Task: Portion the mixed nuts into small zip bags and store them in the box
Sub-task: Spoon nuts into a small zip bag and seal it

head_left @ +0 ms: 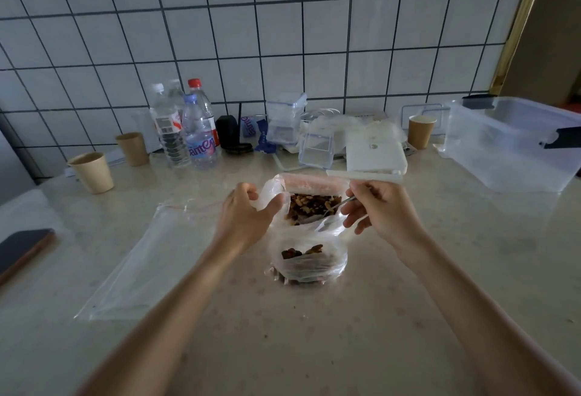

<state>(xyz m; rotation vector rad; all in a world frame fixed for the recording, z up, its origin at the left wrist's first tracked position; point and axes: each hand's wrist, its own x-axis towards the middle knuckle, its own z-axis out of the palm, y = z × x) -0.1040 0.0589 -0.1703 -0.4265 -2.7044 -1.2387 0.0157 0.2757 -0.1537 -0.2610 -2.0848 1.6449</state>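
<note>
A clear plastic bag of mixed nuts (309, 207) stands open at the middle of the counter. My left hand (248, 216) pinches its left rim and holds the mouth apart. My right hand (380, 210) grips a metal spoon (336, 205) whose bowl dips into the nuts. Just in front sits a small zip bag (309, 265) holding some nuts. A large empty zip bag (138, 266) lies flat to the left. The clear storage box (515, 147) with dark latches stands open at the far right.
Water bottles (188, 125) and paper cups (92, 172) line the back left by the tiled wall. Small clear containers (316, 147) and a white device (374, 153) crowd the back middle. A dark phone (23, 251) lies at the left edge.
</note>
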